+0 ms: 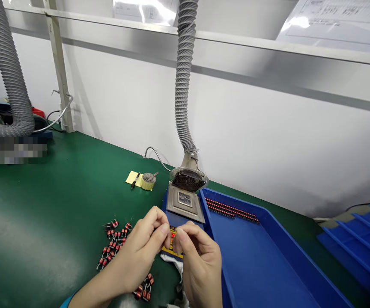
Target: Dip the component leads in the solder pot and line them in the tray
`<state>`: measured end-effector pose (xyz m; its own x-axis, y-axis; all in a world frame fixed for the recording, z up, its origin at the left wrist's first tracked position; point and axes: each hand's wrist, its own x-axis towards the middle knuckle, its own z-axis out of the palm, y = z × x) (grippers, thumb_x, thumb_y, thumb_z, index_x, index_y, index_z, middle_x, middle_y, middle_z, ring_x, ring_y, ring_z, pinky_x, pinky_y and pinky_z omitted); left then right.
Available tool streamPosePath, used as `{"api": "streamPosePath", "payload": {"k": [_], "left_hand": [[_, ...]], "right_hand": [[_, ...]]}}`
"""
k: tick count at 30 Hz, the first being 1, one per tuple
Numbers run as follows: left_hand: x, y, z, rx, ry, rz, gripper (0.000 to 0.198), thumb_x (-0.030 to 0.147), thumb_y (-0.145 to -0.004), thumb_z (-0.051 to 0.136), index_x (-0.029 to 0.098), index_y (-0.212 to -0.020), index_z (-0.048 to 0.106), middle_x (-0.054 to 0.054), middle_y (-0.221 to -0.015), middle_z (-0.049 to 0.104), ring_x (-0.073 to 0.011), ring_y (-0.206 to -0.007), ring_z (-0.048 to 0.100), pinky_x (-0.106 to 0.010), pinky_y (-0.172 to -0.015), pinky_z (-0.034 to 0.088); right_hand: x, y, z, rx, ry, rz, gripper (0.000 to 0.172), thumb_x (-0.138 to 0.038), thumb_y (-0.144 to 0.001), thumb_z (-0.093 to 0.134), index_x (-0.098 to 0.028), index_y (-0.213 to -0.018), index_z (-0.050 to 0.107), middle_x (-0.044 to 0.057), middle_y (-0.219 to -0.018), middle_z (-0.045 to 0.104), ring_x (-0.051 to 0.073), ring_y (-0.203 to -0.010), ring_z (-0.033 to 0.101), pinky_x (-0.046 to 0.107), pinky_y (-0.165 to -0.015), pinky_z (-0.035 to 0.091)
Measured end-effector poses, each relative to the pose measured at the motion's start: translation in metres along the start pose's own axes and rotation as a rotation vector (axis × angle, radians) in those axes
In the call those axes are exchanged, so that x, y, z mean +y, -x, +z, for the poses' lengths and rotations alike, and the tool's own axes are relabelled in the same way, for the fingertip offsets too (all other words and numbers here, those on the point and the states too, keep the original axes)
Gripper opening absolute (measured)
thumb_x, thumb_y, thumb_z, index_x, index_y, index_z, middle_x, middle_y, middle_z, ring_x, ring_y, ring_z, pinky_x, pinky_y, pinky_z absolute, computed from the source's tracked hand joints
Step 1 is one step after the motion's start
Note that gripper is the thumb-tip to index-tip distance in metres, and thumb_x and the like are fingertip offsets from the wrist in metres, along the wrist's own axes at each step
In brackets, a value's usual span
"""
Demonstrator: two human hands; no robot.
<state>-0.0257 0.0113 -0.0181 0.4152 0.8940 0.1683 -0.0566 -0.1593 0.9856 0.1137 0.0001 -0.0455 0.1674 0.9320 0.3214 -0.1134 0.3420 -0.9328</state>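
Note:
My left hand [149, 241] and my right hand [198, 261] are raised close together, each with thumb and forefinger pinched. Whatever lies between the fingertips is too small or hidden to make out. Just beyond them is a solder pot [185, 199] with a square metal top; its blue front, with a red lit display [173, 235], is partly covered by my hands. Loose red-and-black coils [111, 248] with wire ends lie in a pile beside my left forearm. A few more coils [144, 288] rest below that forearm.
A blue tray [268, 256] at the right holds rows of red-and-black coils [231, 209] along its far side. Behind the pot hangs a fume hose [185, 85] with a round hood. A tape roll [148, 181], pen [135, 181] and yellow paper sit left of it. White cloth [175, 263] lies below.

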Motion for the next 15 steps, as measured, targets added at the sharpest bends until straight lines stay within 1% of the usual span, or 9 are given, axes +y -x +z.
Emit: {"api": "streamPosePath", "payload": {"k": [2,4,6,8,12,15], "left_hand": [[0.0,-0.001,-0.001,0.012,0.038,0.002,0.028,0.046,-0.1,0.036,0.022,-0.088,0.045,0.004,-0.075,0.047,-0.0151,-0.071,0.041,-0.028,-0.066,0.033],[0.002,-0.001,-0.001,0.022,-0.017,0.01,0.024,0.042,-0.099,0.041,0.022,-0.089,0.049,0.003,-0.079,0.049,-0.015,-0.076,0.043,-0.028,-0.069,0.034],[0.005,-0.003,-0.001,0.011,-0.088,0.022,0.021,0.037,-0.097,0.044,0.021,-0.086,0.053,0.002,-0.082,0.052,-0.0149,-0.078,0.045,-0.027,-0.071,0.034],[0.007,-0.004,-0.001,0.002,-0.123,0.03,0.02,0.032,-0.095,0.047,0.02,-0.081,0.054,0.003,-0.08,0.054,-0.0144,-0.076,0.046,-0.026,-0.069,0.034],[0.01,-0.005,-0.001,0.004,-0.129,0.05,0.019,0.028,-0.093,0.048,0.02,-0.078,0.055,0.003,-0.076,0.056,-0.0134,-0.073,0.048,-0.024,-0.067,0.035],[0.01,-0.004,-0.001,0.013,-0.114,0.069,0.018,0.027,-0.092,0.048,0.019,-0.078,0.056,0.003,-0.076,0.057,-0.0132,-0.073,0.05,-0.024,-0.067,0.036]], "right_hand": [[-0.001,0.0,0.0,0.013,0.006,-0.012,0.026,-0.035,-0.085,0.069,-0.019,-0.066,0.063,-0.002,-0.063,0.05,0.009,-0.056,0.046,0.021,-0.054,0.039],[-0.003,0.0,0.0,0.027,0.026,-0.036,0.023,-0.034,-0.083,0.071,-0.019,-0.067,0.066,-0.002,-0.062,0.05,0.009,-0.055,0.046,0.02,-0.053,0.039],[-0.004,-0.001,0.0,0.034,0.048,-0.065,0.019,-0.034,-0.082,0.072,-0.02,-0.069,0.07,-0.002,-0.06,0.051,0.009,-0.055,0.046,0.019,-0.052,0.039],[-0.005,-0.002,-0.001,0.031,0.06,-0.092,0.015,-0.033,-0.081,0.073,-0.022,-0.071,0.072,-0.002,-0.06,0.051,0.01,-0.055,0.047,0.019,-0.051,0.04],[-0.007,-0.004,-0.001,0.03,0.063,-0.108,0.012,-0.032,-0.079,0.075,-0.023,-0.072,0.074,-0.002,-0.06,0.052,0.01,-0.056,0.048,0.019,-0.052,0.042],[-0.007,-0.006,-0.001,0.031,0.053,-0.096,0.014,-0.033,-0.077,0.076,-0.023,-0.069,0.072,-0.002,-0.06,0.052,0.01,-0.056,0.048,0.019,-0.051,0.042]]}}
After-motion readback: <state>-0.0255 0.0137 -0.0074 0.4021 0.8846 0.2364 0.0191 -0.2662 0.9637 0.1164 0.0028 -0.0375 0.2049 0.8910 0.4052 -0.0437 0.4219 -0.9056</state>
